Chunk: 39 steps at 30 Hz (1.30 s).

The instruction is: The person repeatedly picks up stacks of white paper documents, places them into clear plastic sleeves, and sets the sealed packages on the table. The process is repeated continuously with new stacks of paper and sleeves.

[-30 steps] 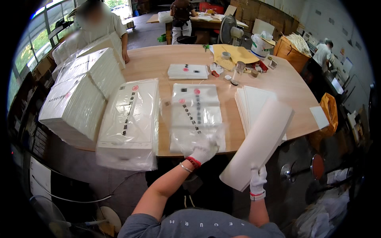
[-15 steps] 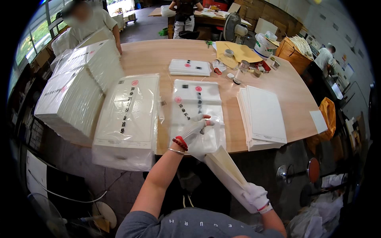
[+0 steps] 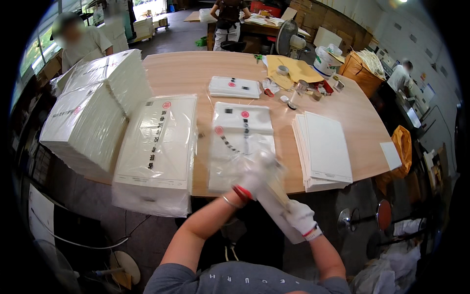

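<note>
My right hand [image 3: 299,216], in a white glove, is closed on the lower part of a white paper sheaf [image 3: 277,211] that slants over the near table edge. At the sheaf's upper end is my left hand [image 3: 258,172], gloved too and smeared by motion; its fingers cannot be made out. Beneath it lies a pile of clear plastic bags [image 3: 262,126] with red and black print. A stack of white paper [image 3: 325,149] is to the right. Left of the bags is a plastic-wrapped paper stack [image 3: 176,142].
Tall wrapped stacks [image 3: 73,127] fill the table's left end. Farther back lie a small bag pile [image 3: 235,86], yellow envelopes [image 3: 298,66], tape rolls [image 3: 301,86] and a white bucket [image 3: 324,63]. A stool [image 3: 384,215] stands right of the table. Other people are around the room.
My left hand has moved right and nearer, off the printed bags to the sheaf's upper end. My right hand has moved up and left with the sheaf.
</note>
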### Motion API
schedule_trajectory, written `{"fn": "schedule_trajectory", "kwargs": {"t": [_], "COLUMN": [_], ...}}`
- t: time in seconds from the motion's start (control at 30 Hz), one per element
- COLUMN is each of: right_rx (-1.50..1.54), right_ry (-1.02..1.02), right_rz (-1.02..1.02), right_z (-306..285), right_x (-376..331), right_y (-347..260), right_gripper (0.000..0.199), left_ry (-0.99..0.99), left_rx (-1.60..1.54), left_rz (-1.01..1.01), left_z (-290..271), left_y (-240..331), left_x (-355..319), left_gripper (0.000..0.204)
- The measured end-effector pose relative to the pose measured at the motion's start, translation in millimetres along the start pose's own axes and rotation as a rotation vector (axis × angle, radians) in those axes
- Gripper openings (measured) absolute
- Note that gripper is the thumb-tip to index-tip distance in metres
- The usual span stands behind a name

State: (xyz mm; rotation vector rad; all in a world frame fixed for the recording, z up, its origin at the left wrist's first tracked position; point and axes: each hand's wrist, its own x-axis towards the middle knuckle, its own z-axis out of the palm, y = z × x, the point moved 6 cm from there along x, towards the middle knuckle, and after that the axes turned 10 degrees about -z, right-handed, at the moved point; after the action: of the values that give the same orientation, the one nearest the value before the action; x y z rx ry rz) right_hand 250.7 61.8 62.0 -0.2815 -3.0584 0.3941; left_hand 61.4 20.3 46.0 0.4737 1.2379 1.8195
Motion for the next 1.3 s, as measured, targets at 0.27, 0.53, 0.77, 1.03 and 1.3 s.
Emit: {"fn": "schedule_trajectory", "kwargs": {"t": [0.27,0.53,0.77,1.03,1.3], "right_rx": [0.209,0.041,0.149,0.312,0.735], "right_ry": [0.182,0.156,0.027,0.068,-0.015], "right_rz": [0.387,0.359,0.313,0.176,0.002], "right_z": [16,96,64,60,69], "right_x": [68,111,58,-46,-146], "right_y": [13,82,34,-27,-99], "right_gripper": [0.059,0.047,0.063,0.067,0.051], "left_ry": [0.104,0.589,0.460,0.626,0.091], "left_rx": [1.120,1.480,0.659,0.153,0.706], "left_rz": [0.348,0.624,0.106,-0.141,-0.246], "left_z": [-9,-126,-154,-145,-91], "left_y": [-7,-55,-29,-79,-45], "left_x": [-46,-47,-88,-211,-328], "left_gripper": [0.036,0.035,0.057,0.047,0.018]}}
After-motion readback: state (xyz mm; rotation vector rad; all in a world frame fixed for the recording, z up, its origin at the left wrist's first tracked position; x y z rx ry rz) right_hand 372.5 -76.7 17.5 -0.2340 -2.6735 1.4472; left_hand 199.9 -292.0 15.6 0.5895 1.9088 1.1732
